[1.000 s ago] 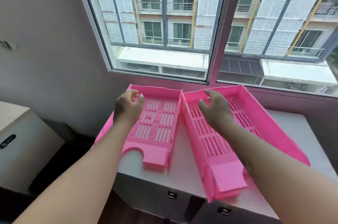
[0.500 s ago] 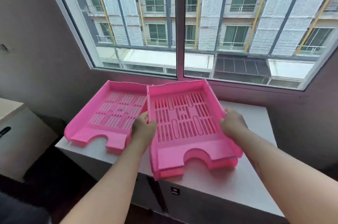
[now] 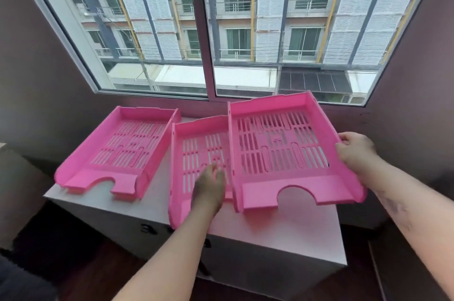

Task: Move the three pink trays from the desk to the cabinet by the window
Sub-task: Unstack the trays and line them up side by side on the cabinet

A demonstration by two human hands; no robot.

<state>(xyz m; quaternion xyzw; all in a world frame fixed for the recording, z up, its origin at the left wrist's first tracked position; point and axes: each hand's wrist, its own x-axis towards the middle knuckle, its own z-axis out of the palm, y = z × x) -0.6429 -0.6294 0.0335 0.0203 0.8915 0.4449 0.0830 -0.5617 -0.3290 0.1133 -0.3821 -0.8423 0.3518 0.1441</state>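
Three pink slotted trays are on or over the white cabinet point(image 3: 282, 232) below the window. The left tray point(image 3: 118, 150) lies flat near the cabinet's left edge. The middle tray point(image 3: 194, 143) sits beside it, its front end jutting past the cabinet's front edge. My left hand point(image 3: 211, 185) lies over this tray's floor with fingers spread, beside the right tray's left wall. My right hand point(image 3: 356, 150) grips the right wall of the right tray point(image 3: 282, 145). That tray is raised a little, and it covers the middle tray's right side.
The window point(image 3: 208, 30) and its sill run just behind the trays. Dark walls close in on both sides. A second pale cabinet point(image 3: 14, 177) stands at the far left, with dark floor point(image 3: 61, 251) between it and the white cabinet.
The two stacked trays have come apart: my right hand has carried the upper one to the right. My left hand has let go of the tray edge and now lies over the lower tray.
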